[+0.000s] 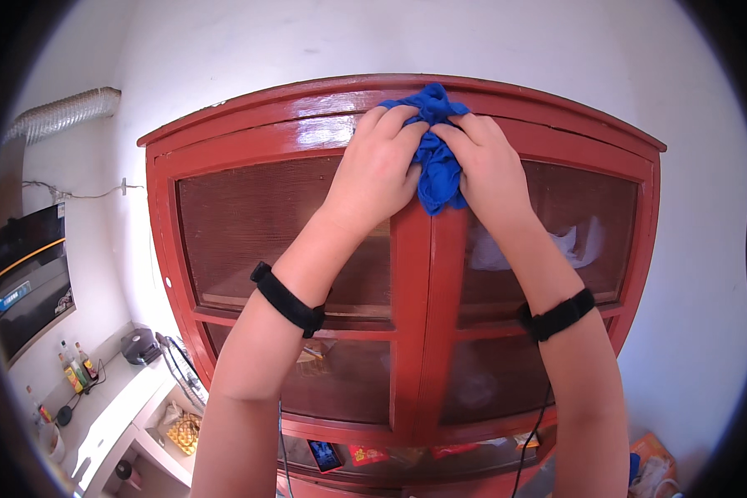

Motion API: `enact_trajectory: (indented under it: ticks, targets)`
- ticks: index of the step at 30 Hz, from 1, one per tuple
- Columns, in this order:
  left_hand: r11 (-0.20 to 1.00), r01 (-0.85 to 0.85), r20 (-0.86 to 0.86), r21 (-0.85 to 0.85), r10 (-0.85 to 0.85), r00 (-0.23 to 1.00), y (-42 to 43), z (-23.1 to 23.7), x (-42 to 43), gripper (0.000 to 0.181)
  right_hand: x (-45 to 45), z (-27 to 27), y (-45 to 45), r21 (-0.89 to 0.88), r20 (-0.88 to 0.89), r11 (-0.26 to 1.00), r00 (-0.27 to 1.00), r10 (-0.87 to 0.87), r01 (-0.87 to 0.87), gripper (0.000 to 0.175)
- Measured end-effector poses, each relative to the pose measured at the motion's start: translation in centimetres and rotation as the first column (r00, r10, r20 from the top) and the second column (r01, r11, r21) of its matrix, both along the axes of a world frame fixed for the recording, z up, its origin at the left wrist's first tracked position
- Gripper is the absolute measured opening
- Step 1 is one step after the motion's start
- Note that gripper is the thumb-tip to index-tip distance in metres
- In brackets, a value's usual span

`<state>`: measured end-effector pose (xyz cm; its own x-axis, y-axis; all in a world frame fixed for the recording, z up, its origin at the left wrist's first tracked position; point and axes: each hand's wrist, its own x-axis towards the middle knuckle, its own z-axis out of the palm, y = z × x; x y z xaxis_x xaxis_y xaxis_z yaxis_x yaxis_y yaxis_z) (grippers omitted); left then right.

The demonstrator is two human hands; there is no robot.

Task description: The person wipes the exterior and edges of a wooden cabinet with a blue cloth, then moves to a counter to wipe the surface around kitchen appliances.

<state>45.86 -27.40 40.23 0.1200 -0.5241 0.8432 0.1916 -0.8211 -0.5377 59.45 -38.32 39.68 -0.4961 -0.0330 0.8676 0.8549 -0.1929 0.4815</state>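
Observation:
Both my arms reach up to the top front of a red-painted wooden cabinet with glazed or screened doors. A crumpled blue cloth lies bunched against the frame where the two doors meet. My left hand grips its left side, fingers curled into the folds. On the other side my right hand holds the cloth too, its fingertips close to those of the left. Part of the cloth is hidden under my fingers. Each forearm wears a black strap.
At lower left, several bottles and a dark appliance stand on a counter. A fan is beside the cabinet. Below the doors, a phone-like device and red packets lie on a shelf. Dark cords hang near both arms.

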Motion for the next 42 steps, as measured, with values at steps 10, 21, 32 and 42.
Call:
enact_trajectory:
  ticks: [10,21,32,42]
  targets:
    - [0.99,-0.108,-0.327,0.095,0.134,0.935,-1.6,-7.3,-1.3,0.019,-2.1,-12.9,-1.2,-0.082,-0.232,0.978,0.95,-0.208,0.194,0.038]
    - [0.948,-0.194,0.096,0.252,0.174,0.98,1.6,3.4,-1.9,0.007,-4.2,-1.4,2.9,0.132,-0.254,0.959,0.944,-0.21,0.249,0.039]
    - [0.907,-0.344,0.052,0.243,0.342,0.938,11.5,4.5,-15.6,0.023,-16.1,0.4,13.7,0.078,-0.216,0.994,0.974,-0.063,0.081,0.043]
    - [0.936,-0.27,0.102,-0.227,0.298,0.949,19.8,-0.1,-29.1,0.03,-28.7,0.7,24.6,0.052,0.014,0.982,0.984,0.179,-0.18,0.011]
